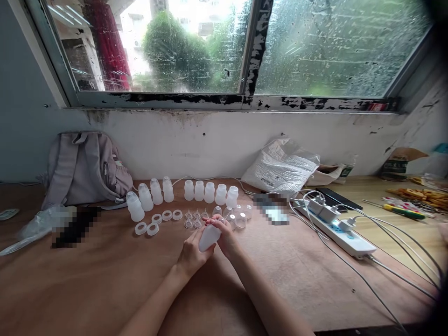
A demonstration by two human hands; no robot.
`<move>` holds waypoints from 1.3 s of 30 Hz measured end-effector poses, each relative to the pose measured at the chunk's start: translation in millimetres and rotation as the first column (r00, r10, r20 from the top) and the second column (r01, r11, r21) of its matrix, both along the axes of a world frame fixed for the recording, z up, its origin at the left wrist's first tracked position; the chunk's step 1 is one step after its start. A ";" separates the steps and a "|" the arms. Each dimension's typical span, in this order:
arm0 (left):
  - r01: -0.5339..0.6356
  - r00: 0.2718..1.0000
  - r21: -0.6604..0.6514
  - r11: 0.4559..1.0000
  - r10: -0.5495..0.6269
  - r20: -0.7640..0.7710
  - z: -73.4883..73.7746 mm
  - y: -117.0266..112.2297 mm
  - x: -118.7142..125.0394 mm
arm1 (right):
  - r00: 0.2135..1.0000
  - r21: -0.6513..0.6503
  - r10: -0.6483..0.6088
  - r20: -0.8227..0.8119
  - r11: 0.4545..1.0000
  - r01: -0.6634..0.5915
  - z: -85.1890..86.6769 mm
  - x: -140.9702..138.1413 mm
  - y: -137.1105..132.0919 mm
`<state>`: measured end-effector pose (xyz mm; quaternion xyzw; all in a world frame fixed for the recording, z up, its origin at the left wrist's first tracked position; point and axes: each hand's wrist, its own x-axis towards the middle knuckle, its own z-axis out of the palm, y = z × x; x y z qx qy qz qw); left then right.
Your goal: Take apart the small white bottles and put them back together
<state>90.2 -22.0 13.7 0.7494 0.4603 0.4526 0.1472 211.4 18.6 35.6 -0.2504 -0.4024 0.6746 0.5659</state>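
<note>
Both my hands are closed around one translucent white baby bottle (209, 237), tilted with its base toward me. My left hand (192, 254) wraps its lower side, while my right hand (226, 235) has its fingers at the far end, where the top is partly hidden. Just beyond my hands lie several clear bottle nipples (189, 219) in rows. White collar rings (153, 228) sit to the left of them. Clear caps (241, 220) stand beside my right hand. Behind, open bottle bodies (210, 192) line up, and capped bottles (135, 206) stand at the left.
A grey backpack (84, 170) leans on the wall at the left, near a clear plastic bag (35, 233). To the right are a silver bubble mailer (283, 165), a white power strip (343, 238) with trailing cables, and a screwdriver (402, 211).
</note>
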 end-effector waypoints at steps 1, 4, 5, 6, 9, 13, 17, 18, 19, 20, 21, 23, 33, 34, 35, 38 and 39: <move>-0.018 0.999 0.022 1.000 0.019 -0.036 -3.3 2.3 -1.7 | 0.999 0.014 0.006 0.041 1.000 -0.006 -0.5 0.3 0.8; -0.066 0.986 0.078 0.995 0.077 -0.145 -11.2 10.1 -10.4 | 0.978 0.086 -0.010 0.208 0.996 -0.008 -2.7 5.4 5.8; -0.086 0.981 0.089 0.992 0.100 -0.169 -12.9 12.9 -13.8 | 0.963 0.115 -0.072 0.261 0.992 0.043 -4.0 8.6 8.4; -0.110 0.975 0.096 0.989 0.126 -0.181 -14.2 15.5 -17.3 | 0.934 0.147 -0.173 0.312 0.980 0.132 -5.8 12.6 11.6; -0.182 0.965 0.097 0.978 0.197 -0.173 -16.2 21.8 -26.7 | 0.669 0.299 -0.554 0.496 0.832 0.467 -14.1 28.3 23.0; -0.218 0.962 0.089 0.972 0.229 -0.148 -16.6 25.1 -34.4 | 0.172 0.554 -0.723 0.669 0.639 0.534 -28.1 47.1 37.6; -0.203 0.968 0.089 0.975 0.214 -0.132 -15.9 25.6 -36.5 | 0.184 0.525 -0.639 0.747 0.737 0.426 -37.4 49.7 43.5; -0.198 0.970 0.094 0.976 0.208 -0.125 -15.7 25.7 -36.7 | 0.236 0.514 -0.622 0.747 0.765 0.389 -38.3 48.0 43.3; -0.189 0.972 0.096 0.977 0.200 -0.120 -15.5 25.9 -36.9 | 0.297 0.501 -0.604 0.740 0.789 0.355 -38.5 45.7 42.6; -0.180 0.975 0.096 0.979 0.191 -0.118 -15.4 26.0 -37.2 | 0.365 0.484 -0.585 0.724 0.808 0.335 -38.1 43.2 41.5; -0.172 0.976 0.093 0.981 0.183 -0.119 -15.4 26.2 -37.7 | 0.437 0.463 -0.571 0.695 0.820 0.335 -37.2 40.8 40.3; -0.167 0.976 0.079 0.983 0.176 -0.128 -15.9 26.5 -38.7 | 0.573 0.403 -0.571 0.588 0.821 0.404 -33.9 37.0 38.0; -0.120 0.977 0.026 0.992 0.122 -0.177 -17.2 24.9 -37.5 | 0.855 0.146 -0.441 0.274 0.897 0.416 -25.5 29.5 34.3; -0.114 0.978 0.024 0.993 0.117 -0.173 -16.9 24.8 -37.4 | 0.865 0.145 -0.417 0.280 0.909 0.391 -25.9 28.3 33.5; -0.110 0.979 0.025 0.994 0.113 -0.168 -16.6 24.7 -37.3 | 0.874 0.145 -0.395 0.283 0.918 0.368 -26.1 27.3 32.7; -0.101 0.983 0.023 0.995 0.103 -0.149 -16.5 25.1 -37.6 | 0.891 0.163 -0.348 0.292 0.936 0.312 -25.7 25.2 29.7; -0.099 0.984 0.020 0.995 0.101 -0.145 -16.7 25.3 -37.6 | 0.894 0.171 -0.339 0.294 0.939 0.300 -25.2 24.7 28.6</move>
